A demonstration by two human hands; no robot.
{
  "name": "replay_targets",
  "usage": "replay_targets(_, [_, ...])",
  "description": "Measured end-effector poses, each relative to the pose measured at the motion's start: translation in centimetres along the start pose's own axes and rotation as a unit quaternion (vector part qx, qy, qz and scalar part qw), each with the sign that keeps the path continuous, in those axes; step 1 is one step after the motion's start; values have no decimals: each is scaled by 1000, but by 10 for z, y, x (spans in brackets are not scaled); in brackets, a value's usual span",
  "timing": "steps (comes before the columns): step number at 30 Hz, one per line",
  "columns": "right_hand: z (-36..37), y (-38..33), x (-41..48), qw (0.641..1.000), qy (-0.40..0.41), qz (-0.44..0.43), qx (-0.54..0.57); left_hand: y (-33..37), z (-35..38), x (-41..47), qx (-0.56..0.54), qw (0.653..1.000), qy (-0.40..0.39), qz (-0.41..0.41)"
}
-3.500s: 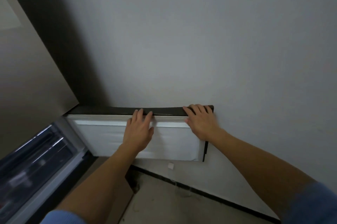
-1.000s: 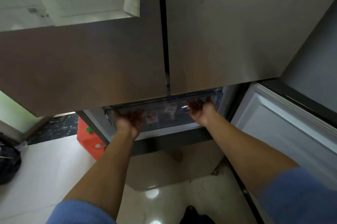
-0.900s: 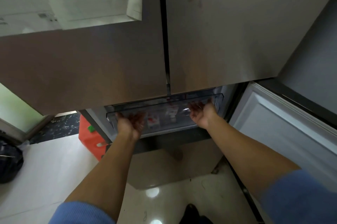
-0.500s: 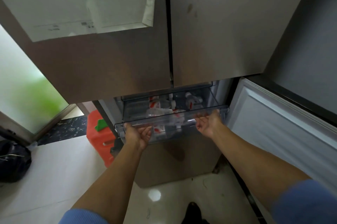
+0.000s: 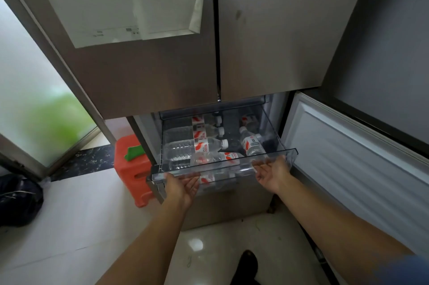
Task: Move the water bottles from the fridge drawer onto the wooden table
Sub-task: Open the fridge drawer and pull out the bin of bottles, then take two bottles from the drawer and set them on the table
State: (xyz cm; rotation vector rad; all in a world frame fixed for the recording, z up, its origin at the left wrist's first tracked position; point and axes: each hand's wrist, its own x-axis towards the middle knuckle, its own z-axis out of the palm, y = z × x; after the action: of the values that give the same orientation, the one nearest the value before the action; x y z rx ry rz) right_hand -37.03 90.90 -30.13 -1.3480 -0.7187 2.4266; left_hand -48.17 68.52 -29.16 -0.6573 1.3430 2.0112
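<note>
The clear fridge drawer stands pulled out at lower centre, with water bottles lying on their sides inside. The left hand and right hand reach palms up under its front lip, fingers together. I cannot tell whether the fingertips hook it. An orange stool stands to its left.

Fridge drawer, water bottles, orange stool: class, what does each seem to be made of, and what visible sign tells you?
Fridge drawer: clear, glossy hard plastic, probably; its contents show through its walls. Water bottles: thin clear plastic, ribbed, with white caps and red-and-white labels. Orange stool: likely moulded plastic, one even colour, rounded edges, slight sheen.
</note>
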Motion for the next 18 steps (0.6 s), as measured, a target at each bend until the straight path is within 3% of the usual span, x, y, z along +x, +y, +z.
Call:
replay_targets(4, [-7,-2,-2,999,4,-5,-39,3,-5,2,-3,1000,-7,-11])
replay_targets(7, [-13,-2,-16,979,-17,0,-205,2,-7,-1,16,1000,-12,-6])
replay_targets(10, [5,-11,-38,901,-75,-38,-425,0,-10,-2,80,997,3,18])
replay_targets(13, [38,-36,-20,833,-92,-158,-523,1,-15,-2,165,984,36,48])
replay_targets(15, [54,-52,11,749,-85,-222,-618,1,-19,0,197,978,50,51])
replay_targets(18, [66,-59,61,616,-139,-169,-757,4,-23,-2,245,966,64,57])
